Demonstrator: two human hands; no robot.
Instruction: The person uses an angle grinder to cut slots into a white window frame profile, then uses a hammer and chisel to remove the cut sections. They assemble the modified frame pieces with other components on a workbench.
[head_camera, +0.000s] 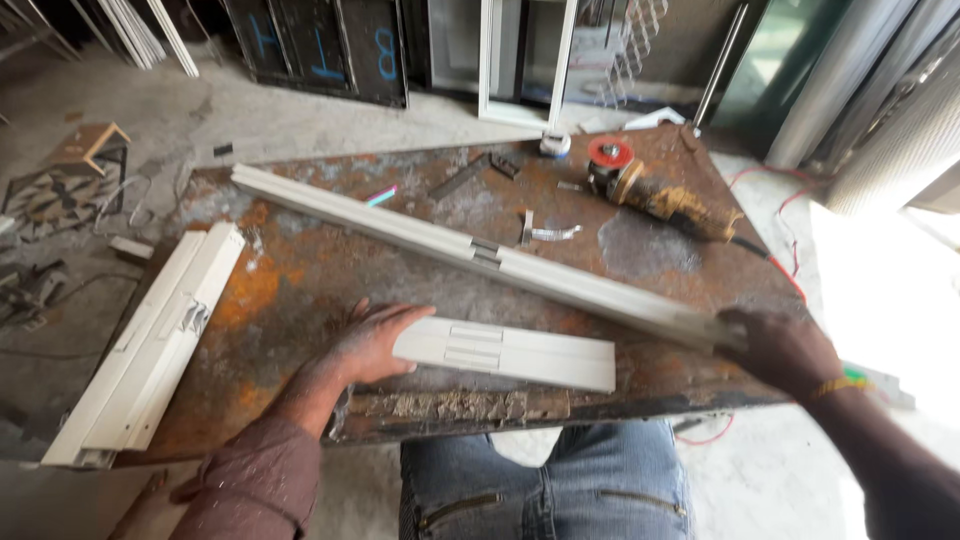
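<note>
A rusty, paint-stained metal workbench (300, 270) stands on a dusty grey concrete floor (200, 120). Dark glazed panels (320, 45) and a white window frame (525, 60) lean behind it; bright daylight floods from the right.

A short flat cream profile piece (510, 353) lay near the desk's (300, 270) front edge, with ribbed slots near its left end. Behind it, a long cream profile bar (470, 250) ran diagonally from far left to near right
</note>
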